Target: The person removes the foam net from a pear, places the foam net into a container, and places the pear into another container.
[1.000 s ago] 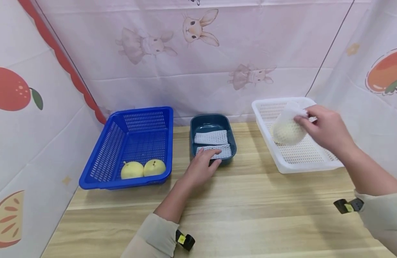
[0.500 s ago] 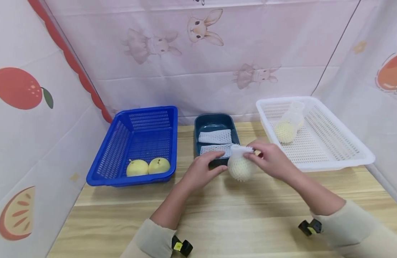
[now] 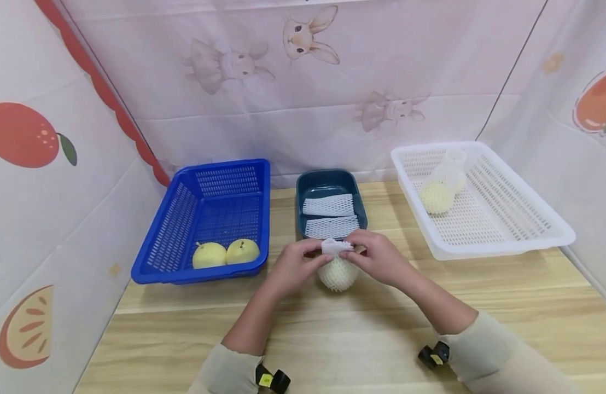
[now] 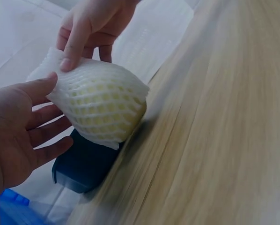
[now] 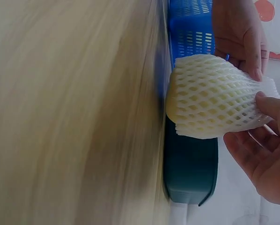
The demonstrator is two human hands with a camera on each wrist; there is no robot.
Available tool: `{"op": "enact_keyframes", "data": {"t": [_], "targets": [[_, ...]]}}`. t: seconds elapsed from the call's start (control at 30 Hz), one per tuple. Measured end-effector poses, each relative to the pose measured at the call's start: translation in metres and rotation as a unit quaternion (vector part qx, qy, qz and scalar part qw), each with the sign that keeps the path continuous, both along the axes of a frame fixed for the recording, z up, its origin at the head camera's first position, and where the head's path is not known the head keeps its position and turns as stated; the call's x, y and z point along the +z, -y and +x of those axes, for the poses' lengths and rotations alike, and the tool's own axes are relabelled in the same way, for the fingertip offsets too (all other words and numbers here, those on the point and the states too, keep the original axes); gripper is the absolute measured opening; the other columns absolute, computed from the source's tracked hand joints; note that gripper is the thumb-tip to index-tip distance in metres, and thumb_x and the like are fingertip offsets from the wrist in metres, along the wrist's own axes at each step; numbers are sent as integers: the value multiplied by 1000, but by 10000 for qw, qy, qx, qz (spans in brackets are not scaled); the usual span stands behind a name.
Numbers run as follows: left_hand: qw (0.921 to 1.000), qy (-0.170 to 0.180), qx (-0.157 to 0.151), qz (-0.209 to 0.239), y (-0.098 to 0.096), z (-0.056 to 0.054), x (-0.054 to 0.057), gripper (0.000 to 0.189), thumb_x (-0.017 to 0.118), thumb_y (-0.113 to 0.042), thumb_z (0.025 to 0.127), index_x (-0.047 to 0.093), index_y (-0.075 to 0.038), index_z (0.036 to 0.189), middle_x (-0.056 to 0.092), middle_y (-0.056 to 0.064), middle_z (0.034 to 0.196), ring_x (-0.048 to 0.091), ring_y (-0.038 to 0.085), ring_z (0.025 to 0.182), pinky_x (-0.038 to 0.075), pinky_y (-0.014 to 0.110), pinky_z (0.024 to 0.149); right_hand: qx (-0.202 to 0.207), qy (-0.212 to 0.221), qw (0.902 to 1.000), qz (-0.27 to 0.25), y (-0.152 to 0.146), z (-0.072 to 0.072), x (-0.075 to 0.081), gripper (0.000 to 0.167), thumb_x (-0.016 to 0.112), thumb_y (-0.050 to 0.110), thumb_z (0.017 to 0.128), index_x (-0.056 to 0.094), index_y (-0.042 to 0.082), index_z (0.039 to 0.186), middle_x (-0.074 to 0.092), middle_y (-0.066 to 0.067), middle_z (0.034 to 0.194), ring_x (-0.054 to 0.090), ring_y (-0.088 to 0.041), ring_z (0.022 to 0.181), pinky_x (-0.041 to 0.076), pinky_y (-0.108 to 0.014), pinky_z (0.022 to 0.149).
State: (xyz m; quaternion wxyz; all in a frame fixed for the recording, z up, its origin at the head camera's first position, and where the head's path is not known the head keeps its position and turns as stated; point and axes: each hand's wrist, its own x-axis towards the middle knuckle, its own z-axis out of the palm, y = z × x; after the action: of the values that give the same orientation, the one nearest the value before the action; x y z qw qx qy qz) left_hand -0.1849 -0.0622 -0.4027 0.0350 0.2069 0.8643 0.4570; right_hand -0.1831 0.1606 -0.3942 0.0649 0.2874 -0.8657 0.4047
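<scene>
A pale yellow pear (image 3: pixel 338 276) in a white foam net sleeve (image 4: pixel 102 93) hangs just in front of the dark green tray. My left hand (image 3: pixel 295 267) pinches the sleeve's gathered top from the left, thumb in front. From the right, my right hand (image 3: pixel 383 259) pinches the same top edge. In both wrist views the pear's bare end (image 5: pixel 172 102) shows below the sleeve. Two flat foam net sleeves (image 3: pixel 328 206) lie in the dark green tray (image 3: pixel 325 178) behind the hands.
At left stands a blue basket (image 3: pixel 157 219) with two bare pears (image 3: pixel 243 251) at its front. The white basket (image 3: pixel 524 246) at right holds foam-netted pears (image 3: pixel 437 198) in its back left part. Printed curtains (image 3: pixel 263 142) enclose the wooden table (image 3: pixel 342 339).
My right hand has carried the netted pear leftward from the white basket to the middle. My left hand has drawn back from over the tray and now also pinches the sleeve's top.
</scene>
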Motion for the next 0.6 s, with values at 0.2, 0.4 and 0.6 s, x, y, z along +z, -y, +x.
{"op": "enact_keyframes", "data": {"t": [0.2,0.4,0.6], "targets": [[9998,49,-168,-35,8,0,1,20,69,-34,92,74,-21,107,70,-8,103,63,10,96,55,29,86,92,279,9996,-20,4,1,-1,9,75,17,88,73,10,94,68,-2,99,62,-12,86,58,-24,71],[9994,144,-320,-45,16,-3,4,22,69,-34,92,74,-21,108,71,-8,104,63,10,98,54,39,92,189,779,9968,-72,1,1,5,16,76,23,88,72,13,99,68,0,97,63,-13,89,58,-27,76],[9993,51,-358,44,19,-4,4,22,70,-32,92,75,-20,109,71,-7,106,63,9,98,54,38,91,139,980,9946,-328,-2,0,7,17,76,26,87,74,14,99,70,2,95,65,-13,89,58,-31,78]]}}
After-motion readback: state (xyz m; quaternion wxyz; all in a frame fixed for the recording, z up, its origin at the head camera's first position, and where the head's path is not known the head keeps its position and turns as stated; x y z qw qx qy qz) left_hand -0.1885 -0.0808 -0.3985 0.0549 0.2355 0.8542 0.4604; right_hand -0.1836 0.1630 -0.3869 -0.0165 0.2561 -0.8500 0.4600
